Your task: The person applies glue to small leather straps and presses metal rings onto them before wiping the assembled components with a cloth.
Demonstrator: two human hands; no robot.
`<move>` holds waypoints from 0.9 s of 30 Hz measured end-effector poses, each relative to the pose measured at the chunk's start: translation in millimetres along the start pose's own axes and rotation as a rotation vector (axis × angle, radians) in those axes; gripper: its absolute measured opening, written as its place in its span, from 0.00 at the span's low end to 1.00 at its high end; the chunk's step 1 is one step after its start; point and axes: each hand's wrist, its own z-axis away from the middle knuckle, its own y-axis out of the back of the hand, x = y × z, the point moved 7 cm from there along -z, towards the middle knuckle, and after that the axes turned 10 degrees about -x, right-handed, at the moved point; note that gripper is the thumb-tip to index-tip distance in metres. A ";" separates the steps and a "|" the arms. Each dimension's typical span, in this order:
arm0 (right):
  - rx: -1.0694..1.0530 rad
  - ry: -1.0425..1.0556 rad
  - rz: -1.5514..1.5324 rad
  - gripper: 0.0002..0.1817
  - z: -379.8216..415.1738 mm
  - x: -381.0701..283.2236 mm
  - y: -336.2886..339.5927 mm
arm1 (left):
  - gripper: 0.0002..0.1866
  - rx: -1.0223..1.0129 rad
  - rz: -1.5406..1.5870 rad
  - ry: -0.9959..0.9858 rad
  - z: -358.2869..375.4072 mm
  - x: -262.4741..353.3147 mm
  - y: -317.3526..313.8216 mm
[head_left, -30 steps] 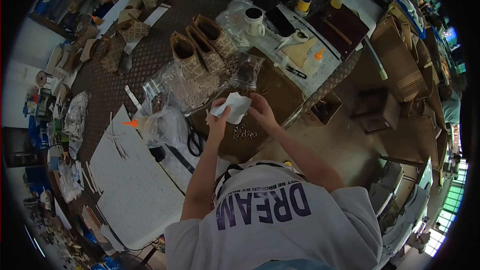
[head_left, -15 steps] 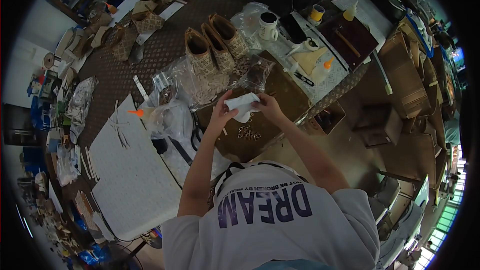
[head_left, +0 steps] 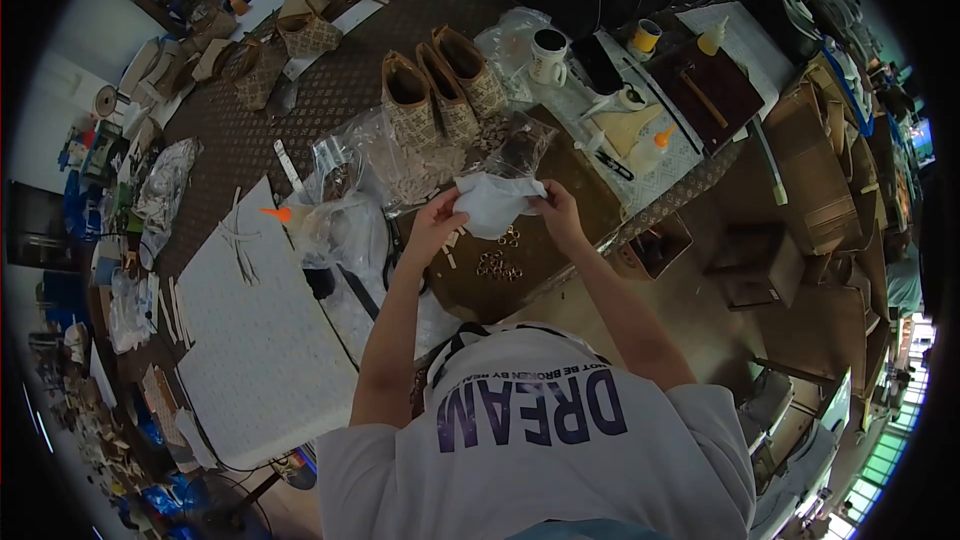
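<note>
Both my hands hold a small white bag (head_left: 492,203) above the brown work board (head_left: 560,190). My left hand (head_left: 437,217) grips its left edge and my right hand (head_left: 558,212) grips its right edge, so the bag hangs spread between them. Small metal rings (head_left: 497,264) lie in a loose heap on the board just below the bag. A ring or two (head_left: 509,237) shows right under the bag's lower edge.
Clear plastic bags (head_left: 400,165) of small parts lie beyond my hands. Three patterned bags (head_left: 440,90) stand behind them. Black scissors (head_left: 392,260) and an orange-tipped glue bottle (head_left: 290,218) lie at left. A mug (head_left: 547,55) and glue bottles (head_left: 655,145) stand at right.
My hands have pulled the crumpled white bag apart so that it now hangs wider between them, and they have risen a little over the heap of rings.
</note>
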 end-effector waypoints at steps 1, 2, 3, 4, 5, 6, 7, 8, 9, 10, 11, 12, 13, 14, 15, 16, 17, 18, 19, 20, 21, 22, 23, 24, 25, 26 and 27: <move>0.011 -0.003 -0.013 0.07 -0.8 0.0 1.3 | 0.27 -0.006 -0.009 -0.017 -1.0 1.3 -0.5; 0.023 -0.007 -0.026 0.07 -1.0 -0.1 2.7 | 0.28 -0.012 -0.017 -0.033 -1.6 2.4 -1.6; 0.036 -0.011 -0.039 0.07 -0.9 0.9 4.1 | 0.29 -0.019 -0.024 -0.049 -1.6 3.3 -3.4; 0.027 -0.007 -0.055 0.07 -0.9 2.9 3.4 | 0.30 -0.010 -0.023 -0.029 -0.4 1.3 -4.6; 0.019 -0.002 -0.070 0.07 -0.8 5.3 2.5 | 0.30 -0.001 -0.022 -0.010 1.0 -0.7 -6.1; 0.011 0.003 -0.085 0.07 -0.5 5.1 1.0 | 0.31 0.007 -0.021 0.010 1.2 -2.8 -7.4; 0.011 0.001 -0.094 0.07 0.4 5.2 0.3 | 0.31 -0.035 -0.063 0.013 -0.9 -5.2 -11.0; 0.010 -0.001 -0.104 0.07 1.6 5.6 -0.7 | 0.31 -0.076 -0.104 0.017 -3.2 -9.2 -14.2; 0.009 -0.004 -0.113 0.08 2.2 6.3 -1.9 | 0.31 -0.116 -0.146 0.021 -5.1 -14.9 -16.6; -0.007 -0.001 -0.129 0.09 2.3 7.4 -2.9 | 0.29 -0.090 -0.109 0.060 -6.4 -23.6 -14.5; -0.022 0.002 -0.144 0.10 2.5 8.4 -3.3 | 0.27 -0.065 -0.072 0.099 -7.7 -32.4 -12.7; -0.035 0.005 -0.159 0.12 2.4 9.3 -3.9 | 0.26 -0.041 -0.035 0.138 -9.0 -39.0 -11.7; -0.033 -0.037 -0.145 0.14 4.5 -6.6 -12.6 | 0.24 -0.034 -0.037 0.107 -11.0 -35.6 -14.1; -0.031 -0.081 -0.130 0.17 8.2 -23.8 -20.9 | 0.21 -0.026 -0.037 0.077 -12.8 -32.5 -16.7; -0.027 -0.125 -0.114 0.19 11.0 -34.7 -26.6 | 0.19 -0.019 -0.037 0.047 -14.0 -30.9 -18.2; -0.083 -0.160 0.022 0.21 8.1 -27.7 -25.3 | 0.18 -0.037 -0.032 0.019 -17.1 -34.0 -18.8; -0.138 -0.195 0.158 0.22 2.6 -15.6 -20.5 | 0.17 -0.056 -0.028 -0.008 -21.2 -37.9 -18.7; -0.192 -0.228 0.293 0.24 0.5 -13.2 -21.4 | 0.16 -0.075 -0.025 -0.036 -22.3 -31.5 -23.0; -0.135 -0.221 0.240 0.22 0.3 -11.7 -18.8 | 0.16 -0.030 -0.204 0.007 -20.9 -27.6 -22.1; -0.078 -0.213 0.186 0.20 -0.5 -9.5 -18.0 | 0.15 0.015 -0.385 0.051 -19.0 -22.5 -20.2; -0.022 -0.204 0.132 0.18 -1.2 -9.9 -16.8 | 0.15 0.062 -0.565 0.093 -17.3 -15.4 -19.0; 0.002 -0.200 0.101 0.16 -1.5 -9.4 -13.3 | 0.15 0.056 -0.507 0.087 -17.2 -17.5 -17.2; 0.026 -0.197 0.070 0.15 -1.5 -7.7 -8.2 | 0.15 0.051 -0.449 0.081 -16.5 -20.4 -14.3; 0.051 -0.194 0.037 0.13 -1.7 -4.9 -4.7 | 0.15 0.044 -0.392 0.076 -15.4 -15.4 -15.5; 0.056 -0.150 -0.011 0.12 -1.3 -3.0 -4.7 | 0.14 0.051 -0.344 0.017 -14.1 -8.6 -20.7; 0.061 -0.107 -0.057 0.12 0.1 -0.9 -4.5 | 0.12 0.058 -0.295 -0.041 -12.8 -3.1 -29.0; 0.066 -0.064 -0.104 0.11 1.4 -0.5 -4.3 | 0.11 0.066 -0.246 -0.099 -10.7 4.8 -35.1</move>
